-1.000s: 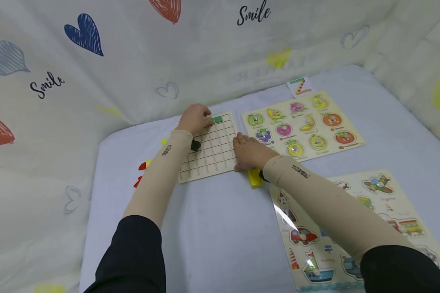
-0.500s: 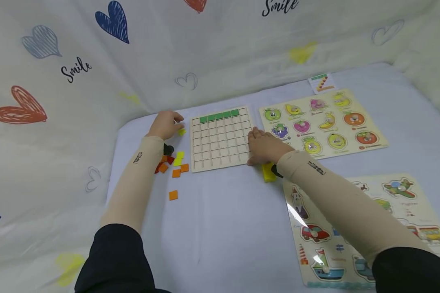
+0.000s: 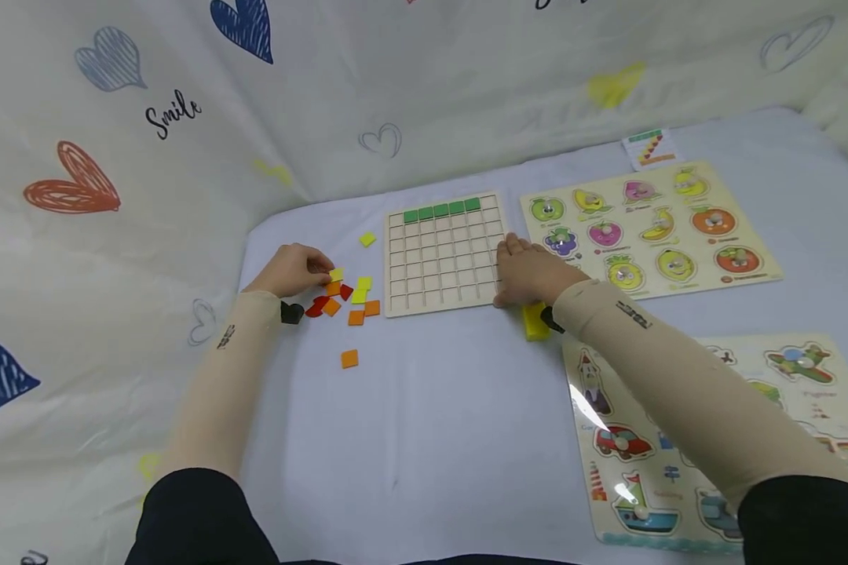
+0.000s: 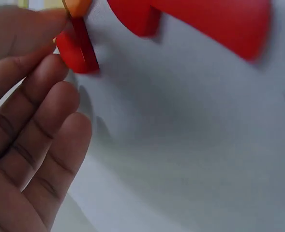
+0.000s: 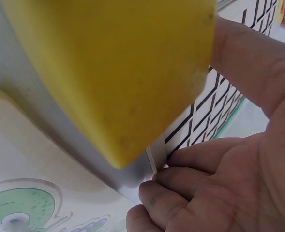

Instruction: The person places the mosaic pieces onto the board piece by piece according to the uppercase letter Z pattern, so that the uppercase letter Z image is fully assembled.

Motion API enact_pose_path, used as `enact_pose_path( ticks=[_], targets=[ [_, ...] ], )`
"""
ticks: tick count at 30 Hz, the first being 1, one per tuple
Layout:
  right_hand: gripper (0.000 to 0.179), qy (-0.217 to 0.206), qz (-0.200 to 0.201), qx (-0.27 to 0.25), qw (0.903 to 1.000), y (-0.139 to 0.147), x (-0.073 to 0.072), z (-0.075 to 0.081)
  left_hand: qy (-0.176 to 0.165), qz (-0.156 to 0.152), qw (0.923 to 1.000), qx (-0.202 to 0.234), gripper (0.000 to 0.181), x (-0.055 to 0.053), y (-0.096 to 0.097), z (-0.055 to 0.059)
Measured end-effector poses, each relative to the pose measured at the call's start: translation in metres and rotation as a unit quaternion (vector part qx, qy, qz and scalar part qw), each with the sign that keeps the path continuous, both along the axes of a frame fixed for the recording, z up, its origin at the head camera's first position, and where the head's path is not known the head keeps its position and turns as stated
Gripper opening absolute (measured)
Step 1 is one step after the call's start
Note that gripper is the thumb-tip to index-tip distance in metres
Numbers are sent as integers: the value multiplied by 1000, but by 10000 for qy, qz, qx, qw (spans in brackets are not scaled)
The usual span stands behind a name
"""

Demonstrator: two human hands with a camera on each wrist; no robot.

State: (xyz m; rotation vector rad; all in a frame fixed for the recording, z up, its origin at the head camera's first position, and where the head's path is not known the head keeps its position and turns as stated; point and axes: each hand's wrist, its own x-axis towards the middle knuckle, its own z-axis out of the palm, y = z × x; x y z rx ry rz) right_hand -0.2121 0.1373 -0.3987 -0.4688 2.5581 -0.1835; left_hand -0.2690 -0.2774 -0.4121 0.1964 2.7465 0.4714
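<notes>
In the head view, my left hand [image 3: 293, 269] is at the left of the table, thumb and forefinger pinching a small yellow square tile [image 3: 336, 275] beside the scattered pieces. The left wrist view shows its other fingers [image 4: 60, 140] loosely bent, close to an orange tile [image 4: 78, 7] and red pieces [image 4: 78, 50]. My right hand [image 3: 533, 273] rests with extended fingers along the right edge of a pale gridded board [image 3: 441, 259]. Green tiles [image 3: 441, 210] lie in a row of its upper cells. A yellow block [image 3: 535, 322] stands beneath the right wrist.
Orange tiles [image 3: 349, 359], yellow tiles [image 3: 367, 239] and red pieces [image 3: 316, 306] lie left of the board. To the right are a fruit puzzle board [image 3: 650, 227], a vehicle puzzle board [image 3: 678, 463] and a pattern card [image 3: 650, 149]. Hanging cloth [image 3: 459, 102] borders the table's back.
My left hand has left the top row of green tiles, moving left and then toward me to the loose pieces. My right hand stays at the board's edge. The head view has shifted.
</notes>
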Motion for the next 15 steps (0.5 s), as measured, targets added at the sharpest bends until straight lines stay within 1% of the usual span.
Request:
enact_pose_path(
  ticks=[2,4,8,10,12,15],
  targets=[
    [101,-8,-24,-15,10000,1,0,1,-107,39,9999,3,28,3,-4,1],
    [101,-10,-41,-29,10000,2,-1,2,-137,89,9999,10,29,4,-8,1],
    [101,-16,-49,-75,10000,2,-1,2,-39,182,9998,-23,28,3,-10,-1],
    [101,2,-38,-72,10000,2,0,2,28,263,9996,-30,30,4,-9,-2],
    [100,10,-35,-75,10000,2,1,2,169,375,9991,-93,33,5,-7,-2],
    [100,-7,-39,-101,9999,1,2,2,488,676,9963,-232,26,8,-3,-2]
  ],
)
